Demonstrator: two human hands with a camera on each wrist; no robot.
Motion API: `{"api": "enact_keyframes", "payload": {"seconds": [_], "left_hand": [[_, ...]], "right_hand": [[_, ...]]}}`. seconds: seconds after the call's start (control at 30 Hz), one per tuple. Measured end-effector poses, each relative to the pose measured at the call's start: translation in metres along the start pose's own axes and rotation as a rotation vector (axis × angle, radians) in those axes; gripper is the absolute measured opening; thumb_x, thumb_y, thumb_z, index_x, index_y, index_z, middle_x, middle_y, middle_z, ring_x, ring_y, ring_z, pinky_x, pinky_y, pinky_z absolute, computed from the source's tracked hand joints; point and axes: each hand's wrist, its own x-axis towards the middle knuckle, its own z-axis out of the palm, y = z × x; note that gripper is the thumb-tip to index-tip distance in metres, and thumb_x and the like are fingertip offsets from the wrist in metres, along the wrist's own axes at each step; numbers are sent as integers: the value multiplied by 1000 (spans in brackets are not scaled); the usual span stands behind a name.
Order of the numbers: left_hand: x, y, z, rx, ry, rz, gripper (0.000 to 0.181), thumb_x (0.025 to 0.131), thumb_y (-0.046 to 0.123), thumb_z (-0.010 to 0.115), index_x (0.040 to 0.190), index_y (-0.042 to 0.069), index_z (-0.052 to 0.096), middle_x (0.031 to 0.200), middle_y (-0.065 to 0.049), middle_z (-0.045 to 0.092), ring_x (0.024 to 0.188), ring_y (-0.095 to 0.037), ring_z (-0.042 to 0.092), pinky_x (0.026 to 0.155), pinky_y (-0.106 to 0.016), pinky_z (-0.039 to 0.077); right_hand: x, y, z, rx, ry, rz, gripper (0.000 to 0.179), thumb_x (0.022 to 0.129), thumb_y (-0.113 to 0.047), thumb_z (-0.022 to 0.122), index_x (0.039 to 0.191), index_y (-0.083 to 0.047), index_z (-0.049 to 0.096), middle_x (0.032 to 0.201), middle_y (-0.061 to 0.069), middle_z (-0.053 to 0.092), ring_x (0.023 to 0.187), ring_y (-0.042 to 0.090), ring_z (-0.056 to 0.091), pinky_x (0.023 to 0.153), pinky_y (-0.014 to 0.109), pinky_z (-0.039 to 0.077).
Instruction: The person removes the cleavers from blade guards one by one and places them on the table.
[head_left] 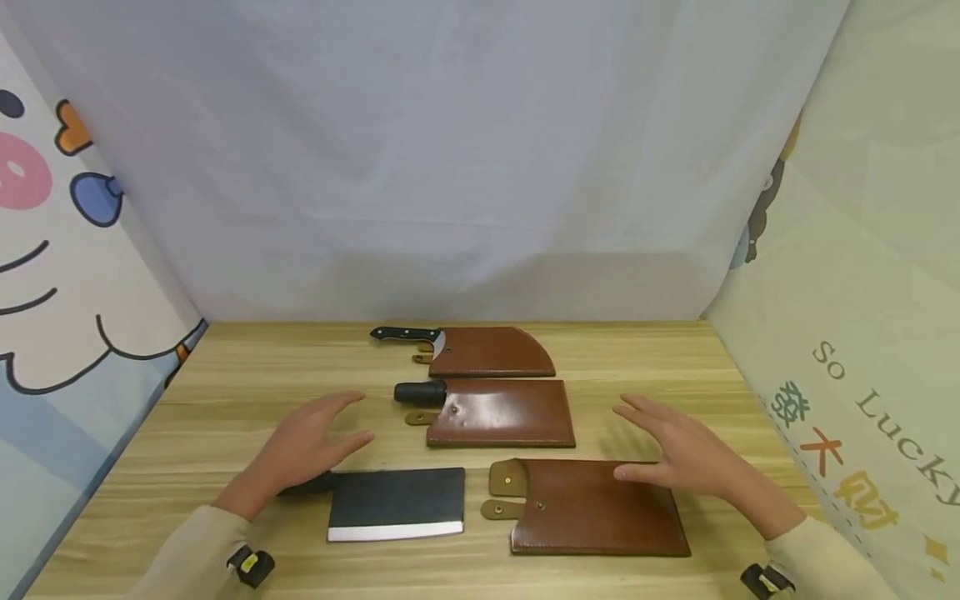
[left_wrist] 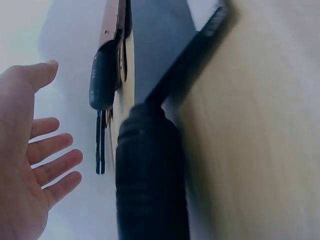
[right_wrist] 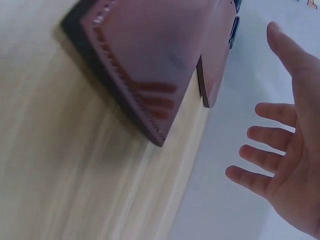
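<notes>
Two empty hands: the left hand (head_left: 307, 446), fingers spread, hovers by the black handle (left_wrist: 151, 180), the likely grip for the bare cleaver (head_left: 397, 497), probably heavy; then the brown sheath (head_left: 592, 512), likely stiff, best pinched at its edges, near the right hand (head_left: 686, 454), fingers also apart.

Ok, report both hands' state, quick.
Left hand: open, fingers spread, holding nothing.
Right hand: open, fingers spread, holding nothing.

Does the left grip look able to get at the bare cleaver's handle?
Very likely yes: the left grip is open, empty and close by, and nothing seems to block its way to the cleaver's black handle.
</notes>
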Motion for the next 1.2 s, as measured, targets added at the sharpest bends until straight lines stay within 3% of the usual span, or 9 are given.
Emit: {"api": "enact_keyframes", "payload": {"seconds": [0.47, 0.9, 1.2], "left_hand": [[45, 22, 14, -3, -22, 153, 79, 92, 53, 72, 151, 7, 49, 154, -16, 49, 139, -40, 48, 111, -59, 39], [72, 22, 31, -30, -105, 177, 80, 92, 50, 73, 151, 3, 48, 152, -19, 50, 139, -40, 48, 113, -56, 38], [83, 20, 37, -44, -194, 134, 85, 92, 58, 70, 153, 5, 45, 146, -21, 55, 131, -38, 55, 105, -55, 46]], "right_hand": [[56, -9, 13, 4, 34, -69, 93, 84, -62, 76, 151, -4, 49, 159, 22, 40, 141, 45, 44, 108, 61, 42], [91, -16, 36, 55, -76, -71, 103, 80, -57, 83, 156, -2, 40, 161, 28, 32, 147, 47, 33, 114, 61, 34], [112, -15, 50, 68, -211, -64, 117, 76, -63, 83, 162, -8, 26, 167, 24, 20, 152, 48, 20, 114, 64, 33]]}}
